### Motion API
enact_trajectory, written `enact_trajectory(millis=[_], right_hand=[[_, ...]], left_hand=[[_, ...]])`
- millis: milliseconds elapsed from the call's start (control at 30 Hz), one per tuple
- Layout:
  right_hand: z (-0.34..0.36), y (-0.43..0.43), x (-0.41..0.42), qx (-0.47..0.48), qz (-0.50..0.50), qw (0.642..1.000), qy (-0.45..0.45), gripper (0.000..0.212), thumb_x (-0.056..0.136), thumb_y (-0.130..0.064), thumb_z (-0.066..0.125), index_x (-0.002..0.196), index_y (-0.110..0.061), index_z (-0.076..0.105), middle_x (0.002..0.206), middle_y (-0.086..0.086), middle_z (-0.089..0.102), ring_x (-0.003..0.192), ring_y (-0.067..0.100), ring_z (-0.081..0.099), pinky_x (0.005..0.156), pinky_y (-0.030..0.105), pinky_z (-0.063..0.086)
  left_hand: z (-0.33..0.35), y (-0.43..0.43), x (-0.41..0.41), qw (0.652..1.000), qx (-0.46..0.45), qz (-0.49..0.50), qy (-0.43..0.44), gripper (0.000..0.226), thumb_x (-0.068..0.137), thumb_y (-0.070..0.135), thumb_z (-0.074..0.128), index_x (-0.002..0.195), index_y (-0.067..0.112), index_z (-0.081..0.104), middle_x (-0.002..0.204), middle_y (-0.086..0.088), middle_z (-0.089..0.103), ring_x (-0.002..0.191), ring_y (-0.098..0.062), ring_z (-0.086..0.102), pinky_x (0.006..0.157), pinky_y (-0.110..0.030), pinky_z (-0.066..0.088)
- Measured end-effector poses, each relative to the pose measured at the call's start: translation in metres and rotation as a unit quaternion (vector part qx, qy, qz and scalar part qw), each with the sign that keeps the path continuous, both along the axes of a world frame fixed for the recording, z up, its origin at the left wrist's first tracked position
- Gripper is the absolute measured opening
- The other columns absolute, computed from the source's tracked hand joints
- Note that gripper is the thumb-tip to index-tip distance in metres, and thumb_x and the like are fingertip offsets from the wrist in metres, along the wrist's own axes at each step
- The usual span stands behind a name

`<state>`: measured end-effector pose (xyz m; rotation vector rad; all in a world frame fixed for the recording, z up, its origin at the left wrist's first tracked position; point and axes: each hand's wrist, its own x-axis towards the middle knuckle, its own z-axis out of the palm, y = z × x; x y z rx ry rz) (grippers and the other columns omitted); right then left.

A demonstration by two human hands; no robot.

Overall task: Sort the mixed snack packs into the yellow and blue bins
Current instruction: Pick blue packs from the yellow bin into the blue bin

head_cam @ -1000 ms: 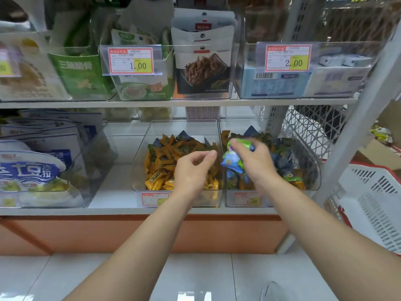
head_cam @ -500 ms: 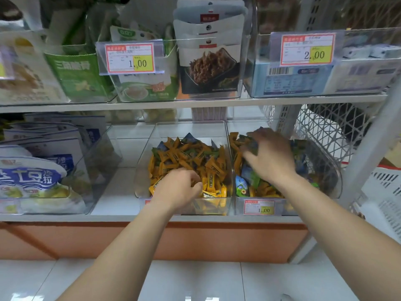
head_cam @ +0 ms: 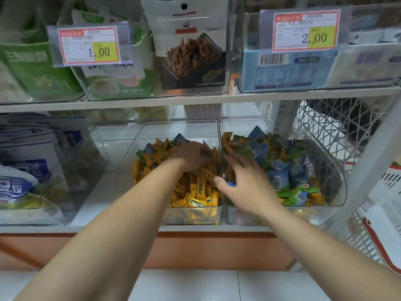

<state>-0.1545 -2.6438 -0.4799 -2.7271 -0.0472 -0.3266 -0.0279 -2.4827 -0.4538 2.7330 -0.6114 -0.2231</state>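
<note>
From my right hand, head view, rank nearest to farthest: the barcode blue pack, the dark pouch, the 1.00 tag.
1. Blue pack, just right of the right hand.
2. Dark pouch, on the upper shelf, above the hand.
3. 1.00 tag, upper shelf, far left.

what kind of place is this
Most likely a small shop or convenience store: price tags clipped to clear bins of snacks on white shelves, and a red-rimmed shopping basket at the right.
</note>
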Motion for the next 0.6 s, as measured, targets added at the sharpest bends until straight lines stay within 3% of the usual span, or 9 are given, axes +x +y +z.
enact_trajectory(millis=[100,233,333,433,600], right_hand=[[-0.002,0.001,0.0,0.001,-0.006,1.0,0.002,0.075,0.084,-0.075,0.033,0.146,-0.033,0.039,0.15,-0.01,0.038,0.139,0.019,0.031,0.112,0.045,0.038],[-0.003,0.003,0.001,-0.006,-0.014,1.0,-0.002,0.074,0.083,-0.074,0.029,0.144,-0.033,0.041,0.15,-0.01,0.037,0.138,0.019,0.031,0.113,0.043,0.036],[-0.003,0.004,0.002,-0.006,-0.013,1.0,-0.004,0.072,0.084,-0.072,0.03,0.142,-0.032,0.044,0.148,-0.009,0.039,0.137,0.019,0.032,0.112,0.042,0.037],[-0.003,0.004,0.002,-0.008,-0.013,1.0,-0.005,0.069,0.085,-0.07,0.033,0.141,-0.031,0.046,0.147,-0.008,0.041,0.135,0.02,0.034,0.111,0.042,0.038],[-0.003,0.004,0.002,-0.008,-0.013,1.0,-0.005,0.068,0.084,-0.07,0.032,0.138,-0.033,0.047,0.144,-0.008,0.041,0.133,0.019,0.034,0.109,0.041,0.039]], left_hand=[[0.001,0.008,0.011,0.999,0.032,-0.018,0.026,0.024,0.095,0.029,0.062,0.109,0.011,0.07,0.111,-0.007,0.067,0.097,-0.021,0.062,0.075,-0.027,0.049],[0.008,0.009,0.027,0.994,-0.093,0.004,-0.051,0.021,0.091,0.035,0.067,0.099,0.016,0.072,0.1,0.003,0.065,0.09,-0.013,0.058,0.067,-0.018,0.038],[0.003,-0.007,0.043,0.991,-0.113,0.027,-0.061,0.025,0.091,0.037,0.065,0.104,0.016,0.066,0.104,0.003,0.059,0.096,-0.015,0.055,0.078,-0.027,0.04],[-0.009,-0.019,0.055,0.997,-0.069,0.039,-0.006,0.028,0.094,0.037,0.06,0.109,0.014,0.06,0.111,-0.003,0.06,0.096,-0.018,0.055,0.077,-0.032,0.044],[-0.014,-0.016,0.057,0.985,-0.167,0.046,0.016,0.023,0.087,0.029,0.073,0.103,0.022,0.058,0.11,0.002,0.057,0.099,-0.016,0.058,0.073,-0.023,0.045]])
